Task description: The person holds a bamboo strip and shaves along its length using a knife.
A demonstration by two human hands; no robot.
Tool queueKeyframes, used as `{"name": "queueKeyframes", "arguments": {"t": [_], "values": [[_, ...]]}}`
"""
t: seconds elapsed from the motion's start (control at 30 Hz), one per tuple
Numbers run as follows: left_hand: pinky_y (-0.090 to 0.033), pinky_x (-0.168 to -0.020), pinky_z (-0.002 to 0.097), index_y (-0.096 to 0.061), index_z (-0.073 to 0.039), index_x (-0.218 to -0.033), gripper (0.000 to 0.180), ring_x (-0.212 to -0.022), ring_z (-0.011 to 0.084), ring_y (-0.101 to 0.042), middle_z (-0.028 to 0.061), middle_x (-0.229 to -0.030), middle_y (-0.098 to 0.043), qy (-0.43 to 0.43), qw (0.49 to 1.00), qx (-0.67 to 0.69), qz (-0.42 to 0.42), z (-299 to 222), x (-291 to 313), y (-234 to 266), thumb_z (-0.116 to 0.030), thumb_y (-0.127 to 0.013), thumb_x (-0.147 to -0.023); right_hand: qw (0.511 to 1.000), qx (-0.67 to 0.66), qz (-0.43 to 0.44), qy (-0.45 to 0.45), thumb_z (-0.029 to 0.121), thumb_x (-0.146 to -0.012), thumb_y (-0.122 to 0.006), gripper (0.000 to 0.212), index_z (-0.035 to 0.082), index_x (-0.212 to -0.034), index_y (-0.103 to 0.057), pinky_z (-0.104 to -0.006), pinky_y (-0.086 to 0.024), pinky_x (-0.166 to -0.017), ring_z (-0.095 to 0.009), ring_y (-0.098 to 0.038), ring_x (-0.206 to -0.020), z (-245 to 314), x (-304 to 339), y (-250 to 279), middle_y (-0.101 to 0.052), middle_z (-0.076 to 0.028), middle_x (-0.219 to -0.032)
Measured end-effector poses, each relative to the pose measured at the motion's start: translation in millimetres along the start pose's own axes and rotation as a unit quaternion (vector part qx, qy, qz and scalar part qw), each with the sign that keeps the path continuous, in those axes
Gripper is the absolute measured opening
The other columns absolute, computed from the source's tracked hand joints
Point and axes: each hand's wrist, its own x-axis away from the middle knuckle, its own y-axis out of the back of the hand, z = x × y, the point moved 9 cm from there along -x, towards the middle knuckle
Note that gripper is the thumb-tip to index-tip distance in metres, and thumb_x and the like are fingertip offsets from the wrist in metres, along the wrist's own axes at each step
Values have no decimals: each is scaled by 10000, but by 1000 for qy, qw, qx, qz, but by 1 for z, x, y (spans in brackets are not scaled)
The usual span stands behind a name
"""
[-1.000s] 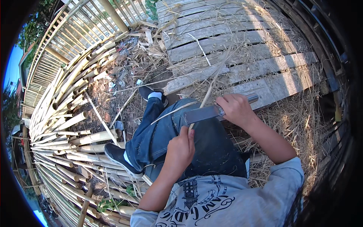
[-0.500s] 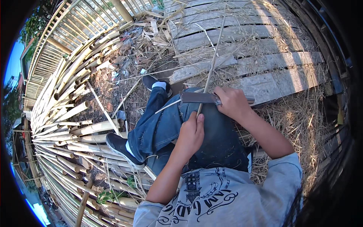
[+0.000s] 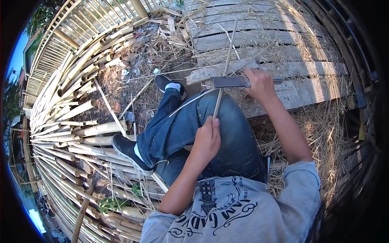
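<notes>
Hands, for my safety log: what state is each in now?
Left hand: closed, holding a thin strip.
Right hand: closed, holding a broad-bladed knife.

Bamboo poles (image 3: 105,129), strewn shavings (image 3: 314,129) and a fence (image 3: 67,38) show an outdoor work yard (image 3: 116,86).

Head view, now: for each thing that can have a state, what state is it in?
Left hand: closed on the pale strip
Right hand: closed around the knife handle
Knife: crossing over the strip
Pale strip: long, slightly tilted
Plank platform: strewn with straw
Bamboo poles: heaped loosely
</notes>
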Motion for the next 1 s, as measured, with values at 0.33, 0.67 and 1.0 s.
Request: {"name": "queueKeyframes", "arguments": {"t": [0.33, 0.67, 1.0], "values": [[-403, -567, 440, -472, 25, -887, 331, -625, 475, -500, 247, -629, -499, 28, 999, 22, 16, 8, 4, -2, -252, -359, -1029, 991, 51, 78, -94, 84, -721, -653, 215, 49, -904, -545, -456, -518, -616, -358, -645, -680, -21, -11, -21, -627, -156, -721], [-202, -406, 234, -402, -97, -775, 411, -462, 38, -233, -66, -563, -245, 114, 951, 242, 154, 20, 5, -25, -401, -311, -1037, 992, -70, 34, -98, 98, -681, -666, 248, 70, -899, -553, -432, -492, -565, -333, -641, -653, -3, 16, 41, -613, -135, -678], [-162, -361, 224, -353, -130, -752, 417, -397, 37, -197, -73, -532, -230, 160, 929, 303, 143, 18, -3, -39, -425, -274, -1036, 992, -97, -7, 76, 203, -714, -684, 220, 73, -804, -531, -430, -495, -541, -317, -634, -618, 22, -2, -26, -591, -117, -650]]}}
